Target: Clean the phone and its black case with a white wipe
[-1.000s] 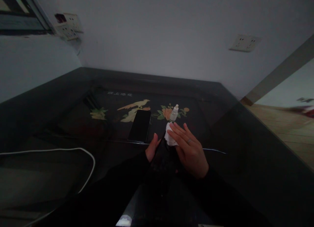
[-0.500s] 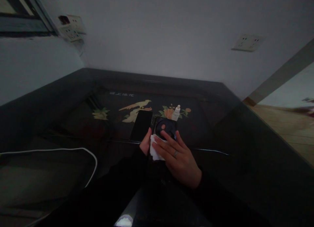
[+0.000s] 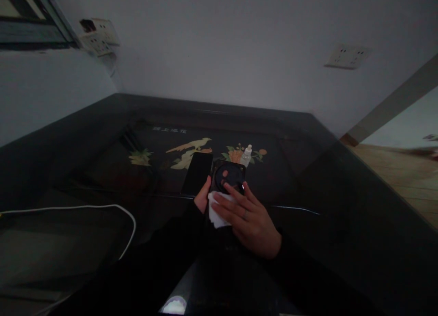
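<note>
A dark phone [image 3: 231, 166], back side up with a large round camera module, lies between my hands. My left hand [image 3: 202, 195] grips its left edge; most of the fingers are hidden. With its fingers laid flat, my right hand [image 3: 251, 220] presses a folded white tissue [image 3: 216, 215] onto the lower part of the phone. A ring sits on one finger. Just left of my left hand lies another flat black phone-like slab [image 3: 197, 173]. Behind the held phone stands a small clear bottle [image 3: 246, 155] with a white cap.
The glossy black table [image 3: 164, 113] has an inlaid bird-and-flower picture. A white cable [image 3: 82, 207] curves across its left side. Wall sockets [image 3: 347, 57] are at the right, and more sockets [image 3: 99, 38] hang near the window at upper left.
My right hand and the tissue have shifted slightly down and left on the phone, so more of the round module shows. The left hand keeps its hold.
</note>
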`<state>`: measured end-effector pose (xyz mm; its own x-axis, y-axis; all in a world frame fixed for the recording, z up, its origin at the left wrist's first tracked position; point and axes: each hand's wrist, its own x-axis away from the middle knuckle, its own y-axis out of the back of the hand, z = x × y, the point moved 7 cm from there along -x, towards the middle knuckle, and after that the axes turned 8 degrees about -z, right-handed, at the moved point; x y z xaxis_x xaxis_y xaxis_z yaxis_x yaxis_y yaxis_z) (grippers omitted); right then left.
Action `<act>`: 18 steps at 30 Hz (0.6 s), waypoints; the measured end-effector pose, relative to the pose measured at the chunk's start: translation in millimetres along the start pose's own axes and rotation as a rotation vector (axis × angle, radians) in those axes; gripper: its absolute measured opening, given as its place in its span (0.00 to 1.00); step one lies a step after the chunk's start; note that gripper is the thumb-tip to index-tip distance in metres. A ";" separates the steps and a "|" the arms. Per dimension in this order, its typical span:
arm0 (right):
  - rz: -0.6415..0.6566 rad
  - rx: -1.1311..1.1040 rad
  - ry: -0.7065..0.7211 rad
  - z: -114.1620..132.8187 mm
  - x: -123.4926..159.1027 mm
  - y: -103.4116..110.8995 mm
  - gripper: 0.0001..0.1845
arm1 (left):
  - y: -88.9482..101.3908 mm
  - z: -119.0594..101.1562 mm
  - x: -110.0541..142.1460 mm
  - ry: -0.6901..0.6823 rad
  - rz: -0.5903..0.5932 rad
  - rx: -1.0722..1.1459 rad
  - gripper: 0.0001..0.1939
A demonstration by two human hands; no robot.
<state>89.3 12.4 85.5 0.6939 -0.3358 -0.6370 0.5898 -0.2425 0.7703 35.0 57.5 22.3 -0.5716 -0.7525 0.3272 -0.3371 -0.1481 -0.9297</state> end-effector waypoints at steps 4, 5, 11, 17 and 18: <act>0.036 -0.047 0.103 15.6 1.5 -3.2 0.21 | -0.5 -4.3 0.5 0.007 0.007 0.018 0.39; 0.046 -0.068 0.165 22.9 2.1 -4.0 0.21 | -3.9 -9.3 1.5 -0.012 0.032 0.010 0.38; -0.023 -0.033 0.102 7.9 2.2 3.2 0.21 | -8.9 -29.6 7.2 -0.114 0.031 -0.061 0.40; -0.032 -0.074 0.135 5.3 5.2 8.1 0.21 | -14.9 -37.7 11.3 -0.218 0.029 -0.131 0.38; -0.027 -0.092 0.172 8.2 6.0 8.6 0.21 | -17.0 -40.1 12.3 -0.226 0.031 -0.124 0.38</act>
<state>95.1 0.8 88.6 0.7333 -0.1681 -0.6588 0.6386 -0.1625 0.7522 3.8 76.5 48.8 -0.4060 -0.8817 0.2403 -0.4194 -0.0538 -0.9062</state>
